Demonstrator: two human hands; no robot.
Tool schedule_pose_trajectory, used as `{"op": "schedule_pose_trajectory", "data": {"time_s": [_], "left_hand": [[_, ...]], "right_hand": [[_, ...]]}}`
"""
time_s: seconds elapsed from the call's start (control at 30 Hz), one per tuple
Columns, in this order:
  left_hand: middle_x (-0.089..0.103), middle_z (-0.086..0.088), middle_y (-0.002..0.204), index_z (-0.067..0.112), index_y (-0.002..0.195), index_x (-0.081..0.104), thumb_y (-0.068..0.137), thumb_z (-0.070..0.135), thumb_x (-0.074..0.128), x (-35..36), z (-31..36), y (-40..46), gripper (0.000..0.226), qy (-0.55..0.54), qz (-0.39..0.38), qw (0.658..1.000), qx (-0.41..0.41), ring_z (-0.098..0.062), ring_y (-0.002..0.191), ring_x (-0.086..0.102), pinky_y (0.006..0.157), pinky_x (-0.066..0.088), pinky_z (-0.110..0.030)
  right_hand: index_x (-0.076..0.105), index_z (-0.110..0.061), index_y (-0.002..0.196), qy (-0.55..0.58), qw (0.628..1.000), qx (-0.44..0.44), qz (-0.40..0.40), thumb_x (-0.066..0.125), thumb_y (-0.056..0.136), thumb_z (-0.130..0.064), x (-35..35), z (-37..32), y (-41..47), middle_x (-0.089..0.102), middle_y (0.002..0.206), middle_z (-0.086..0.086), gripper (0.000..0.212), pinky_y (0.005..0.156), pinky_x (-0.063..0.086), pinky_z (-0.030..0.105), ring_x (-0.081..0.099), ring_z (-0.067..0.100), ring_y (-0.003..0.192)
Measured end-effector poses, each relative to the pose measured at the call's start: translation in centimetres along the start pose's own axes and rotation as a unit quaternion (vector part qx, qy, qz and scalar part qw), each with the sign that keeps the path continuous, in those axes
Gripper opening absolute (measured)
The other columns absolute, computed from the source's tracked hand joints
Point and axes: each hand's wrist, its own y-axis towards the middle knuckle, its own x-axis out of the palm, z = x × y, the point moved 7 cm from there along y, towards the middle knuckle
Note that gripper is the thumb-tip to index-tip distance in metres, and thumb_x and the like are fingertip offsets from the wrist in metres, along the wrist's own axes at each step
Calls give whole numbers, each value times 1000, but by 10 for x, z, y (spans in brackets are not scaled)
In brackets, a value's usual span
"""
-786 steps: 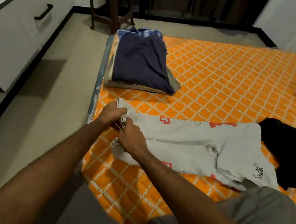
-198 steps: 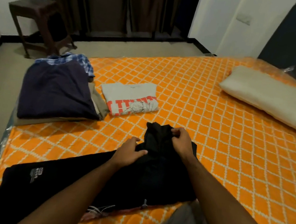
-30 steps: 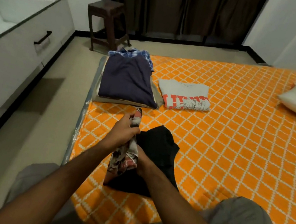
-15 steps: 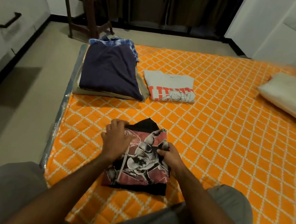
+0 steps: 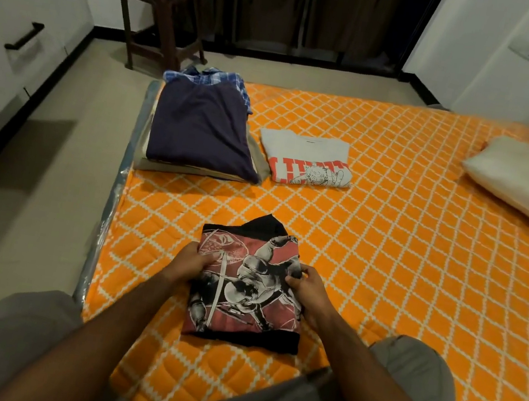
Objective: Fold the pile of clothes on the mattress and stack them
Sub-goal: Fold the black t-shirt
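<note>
A folded black T-shirt with a red, white and black print [image 5: 247, 287] lies on the orange mattress [image 5: 403, 257] just in front of me. My left hand [image 5: 192, 263] grips its left edge and my right hand [image 5: 308, 287] grips its right edge. Farther back at the mattress's left corner sits a stack of folded clothes [image 5: 201, 131] with a dark navy piece on top and a blue checked shirt under it. To the right of the stack lies a folded grey T-shirt with red lettering [image 5: 307, 158].
A cream pillow [image 5: 528, 186] lies at the mattress's right edge. A dark wooden stool [image 5: 158, 10] stands on the floor behind the stack. A white cabinet with a black handle [image 5: 22, 37] runs along the left wall. My knees in grey trousers frame the near edge.
Both hands have slid down from the top of the printed T-shirt to its side edges. The shirt now lies flatter and squarer.
</note>
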Motion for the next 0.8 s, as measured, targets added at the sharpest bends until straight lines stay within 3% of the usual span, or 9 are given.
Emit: {"op": "schedule_pose_trajectory", "data": {"time_s": [0.13, 0.27, 0.3, 0.37, 0.47, 0.57, 0.67, 0.73, 0.8], "left_hand": [[75, -18, 103, -2, 117, 64, 90, 14, 73, -2, 19, -18, 33, -116, -25, 993, 6, -32, 90, 74, 78, 58, -37], [75, -14, 100, 5, 108, 67, 87, 13, 73, -8, 97, -31, 23, -86, 6, 991, 102, -28, 86, 72, 76, 58, -35], [74, -11, 98, 7, 107, 68, 85, 13, 74, -8, 124, -34, 24, -58, 9, 988, 142, -25, 85, 70, 76, 56, -35], [72, -3, 95, 11, 110, 66, 78, 21, 74, -6, 177, -44, 34, 37, -1, 973, 226, -18, 82, 67, 75, 54, -34], [66, 2, 96, 19, 117, 62, 79, 30, 71, 15, 238, -68, 40, 293, 3, 887, 356, -15, 83, 64, 72, 51, -36], [56, 3, 114, 26, 129, 53, 86, 42, 65, 49, 255, -93, 47, 490, 33, 763, 420, -19, 95, 61, 74, 49, -36], [54, 1, 114, 26, 126, 52, 86, 63, 53, 85, 216, -105, 54, 546, 33, 682, 486, -23, 91, 63, 69, 52, -41], [56, 1, 113, 26, 123, 54, 86, 73, 42, 102, 164, -102, 61, 552, -16, 691, 467, -23, 93, 64, 67, 51, -41], [58, 5, 119, 29, 125, 54, 90, 77, 35, 104, 102, -92, 62, 549, -77, 747, 367, -18, 104, 62, 78, 50, -38]], "right_hand": [[37, -9, 138, -111, 993, -34, 4, 66, 90, 0, 3, -6, -1, 56, 131, 19, 57, 72, 55, 37, 64, 27, 97], [37, -23, 145, -421, 896, -129, 62, 82, 81, -28, 13, -44, -3, 37, 136, 8, 78, 90, 50, 47, 46, 33, 120], [44, -24, 141, -411, 900, -139, 38, 81, 83, -30, 19, -56, -4, 41, 132, 9, 69, 90, 50, 45, 48, 31, 117], [53, -18, 136, -180, 976, -84, -90, 70, 94, -33, 37, -77, -6, 60, 121, 12, 47, 82, 52, 39, 60, 28, 100], [56, -17, 136, 116, 966, 16, -230, 46, 103, -51, 60, -104, -12, 69, 124, 16, 48, 90, 57, 48, 69, 36, 107], [57, -14, 135, 215, 949, 8, -229, 38, 106, -49, 51, -124, -7, 66, 129, 21, 50, 94, 55, 55, 67, 41, 113], [64, -6, 117, 224, 954, 31, -200, 43, 105, -34, 23, -107, -4, 75, 102, 15, 37, 71, 62, 38, 75, 28, 86], [64, -6, 98, 162, 971, 61, -165, 51, 103, -29, -1, -65, 1, 74, 75, 9, 26, 54, 57, 30, 72, 21, 64], [63, -3, 98, 98, 982, 111, -117, 67, 90, -41, -33, -12, 7, 70, 76, 13, 39, 64, 54, 36, 67, 27, 69]]}}
